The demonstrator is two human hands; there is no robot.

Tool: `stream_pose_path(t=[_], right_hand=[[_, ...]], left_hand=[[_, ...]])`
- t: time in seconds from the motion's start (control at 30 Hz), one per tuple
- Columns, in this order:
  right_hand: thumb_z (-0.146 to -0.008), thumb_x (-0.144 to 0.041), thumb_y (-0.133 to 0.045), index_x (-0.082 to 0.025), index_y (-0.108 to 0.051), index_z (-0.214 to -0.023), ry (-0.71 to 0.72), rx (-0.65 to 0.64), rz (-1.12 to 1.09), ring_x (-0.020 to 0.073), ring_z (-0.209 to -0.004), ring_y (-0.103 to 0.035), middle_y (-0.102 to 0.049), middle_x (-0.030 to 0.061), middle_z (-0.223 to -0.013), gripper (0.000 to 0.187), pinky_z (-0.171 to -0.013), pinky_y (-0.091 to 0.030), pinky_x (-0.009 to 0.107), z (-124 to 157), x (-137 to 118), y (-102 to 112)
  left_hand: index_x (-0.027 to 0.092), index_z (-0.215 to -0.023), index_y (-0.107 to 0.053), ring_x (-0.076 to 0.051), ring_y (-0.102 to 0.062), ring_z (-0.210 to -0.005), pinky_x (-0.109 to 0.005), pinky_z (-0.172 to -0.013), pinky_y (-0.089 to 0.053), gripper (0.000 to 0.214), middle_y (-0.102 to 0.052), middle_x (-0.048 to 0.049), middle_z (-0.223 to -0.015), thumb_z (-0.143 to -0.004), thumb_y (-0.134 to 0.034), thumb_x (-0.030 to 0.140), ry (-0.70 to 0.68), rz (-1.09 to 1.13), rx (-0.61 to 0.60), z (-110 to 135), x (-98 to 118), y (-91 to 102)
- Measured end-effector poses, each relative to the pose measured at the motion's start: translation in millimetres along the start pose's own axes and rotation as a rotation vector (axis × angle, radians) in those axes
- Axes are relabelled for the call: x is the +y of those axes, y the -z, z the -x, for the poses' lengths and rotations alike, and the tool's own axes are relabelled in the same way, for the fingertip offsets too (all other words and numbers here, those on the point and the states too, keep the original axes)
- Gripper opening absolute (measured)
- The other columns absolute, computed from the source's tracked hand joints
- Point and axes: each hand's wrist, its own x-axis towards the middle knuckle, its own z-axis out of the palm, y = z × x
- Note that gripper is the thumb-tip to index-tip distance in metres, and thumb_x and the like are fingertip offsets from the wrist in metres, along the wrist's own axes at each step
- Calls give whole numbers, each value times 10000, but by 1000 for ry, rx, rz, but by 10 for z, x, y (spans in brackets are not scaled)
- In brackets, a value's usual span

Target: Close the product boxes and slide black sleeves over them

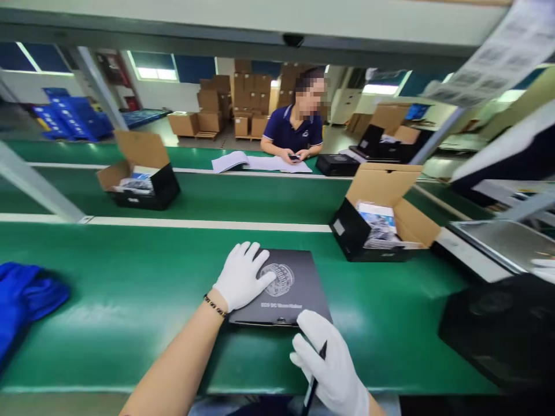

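Observation:
A closed black box (299,289) with a round silver emblem and a line of pale print lies on the green table in front of me. My left hand (245,277), in a white glove, rests flat on the left part of its lid with the fingers spread. My right hand (329,364), gloved too, is at the box's near right corner. A black pen (313,381) is held in it, dark tip upward, and the index finger reaches toward the front edge of the lid. Whether that fingertip touches the box I cannot tell.
An open black box (347,231) with printed papers inside stands beyond to the right, another open box (151,193) far left. Dark box (498,329) at right; blue cloth (30,294) at left. Across the table a person (292,130) holds a phone near papers (260,163).

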Motion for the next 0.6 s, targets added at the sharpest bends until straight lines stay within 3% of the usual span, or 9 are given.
stream_pose_path(t=[0.1, 0.17, 0.33, 0.6], right_hand=[[-795, -96, -664, -227, -642, -1112, 345, -30, 249, 290, -1105, -607, -635, 117, -1199, 344, -904, -530, 516, -36, 96, -253], [-818, -71, -627, -169, -601, -1150, 441, -19, 417, 317, -1139, -576, -601, 176, -1221, 347, -882, -532, 533, -111, 129, -345], [-856, -86, -574, -138, -550, -1110, 352, -12, 470, 350, -1165, -535, -573, 208, -1212, 260, -840, -532, 541, -195, 52, -432], [-824, -39, -561, -195, -534, -1044, 389, -34, 422, 335, -1160, -540, -556, 142, -1268, 271, -858, -499, 560, -195, 65, -445]], left_hand=[[212, -1277, -540, -332, -418, -1271, -515, -1098, -287, 530, -508, -124, -1348, -900, -432, 569, 6, 24, 12, -2, -21, -2], [208, -1266, -543, -326, -422, -1261, -507, -1100, -286, 529, -519, -121, -1326, -899, -432, 572, 7, 40, 16, -7, -26, 5], [206, -1256, -542, -326, -419, -1252, -507, -1106, -273, 534, -520, -109, -1309, -896, -427, 584, 5, 54, 6, -18, -40, 12], [212, -1251, -543, -313, -428, -1236, -500, -1098, -273, 536, -533, -115, -1282, -883, -444, 589, 12, 54, 7, -21, -50, -3]])
